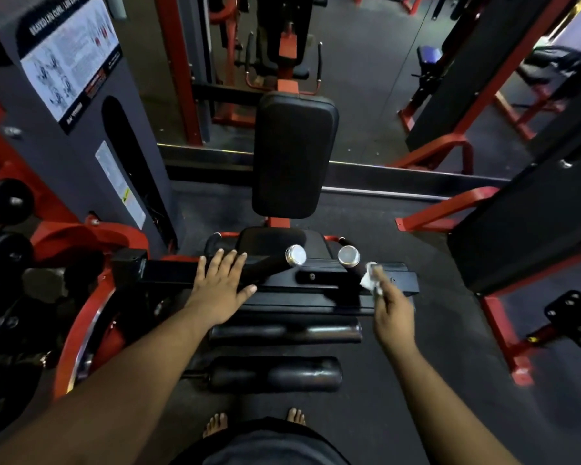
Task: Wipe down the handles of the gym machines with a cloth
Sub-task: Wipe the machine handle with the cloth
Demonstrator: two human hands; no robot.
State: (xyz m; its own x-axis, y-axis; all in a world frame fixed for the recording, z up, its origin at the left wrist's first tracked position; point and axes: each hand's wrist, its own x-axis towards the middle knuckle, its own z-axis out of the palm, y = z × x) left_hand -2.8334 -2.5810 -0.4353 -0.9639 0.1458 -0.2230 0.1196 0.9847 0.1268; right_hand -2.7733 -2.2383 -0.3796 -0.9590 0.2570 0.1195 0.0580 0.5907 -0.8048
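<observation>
- The floor (399,347) is dark rubber matting in a dim gym; red-framed machines stand on every side.
- A mirror (366,78) behind the machine repeats the red frames and black pads.
- The machine (316,290) in front has a black frame, an upright back pad (294,156), a seat (269,239) and two roller pads (282,333) low near the floor.
- At left rises a grey weight tower (91,135) with an instruction placard (67,58); its print is too blurred to read.
- Black plates (4,199) at far left are cut off by the frame edge.
- Two handles (296,256) point toward the camera, each ending in a shiny round cap; their black grips merge with the dark frame and are hard to trace.
- The left hand (220,290) lies flat on the black frame, fingers straight and spread, holding nothing.
- The right hand (391,313) pinches a small white cloth (369,278) between fingertips and thumb; motion blur softens the fingers.
- The cloth sticks up beyond the fingertips, just beside the right handle's cap; whether it touches the handle cannot be told.
- Bare toes (215,424) and a dark garment (275,444) show at the bottom edge, the rest of the person out of view.
</observation>
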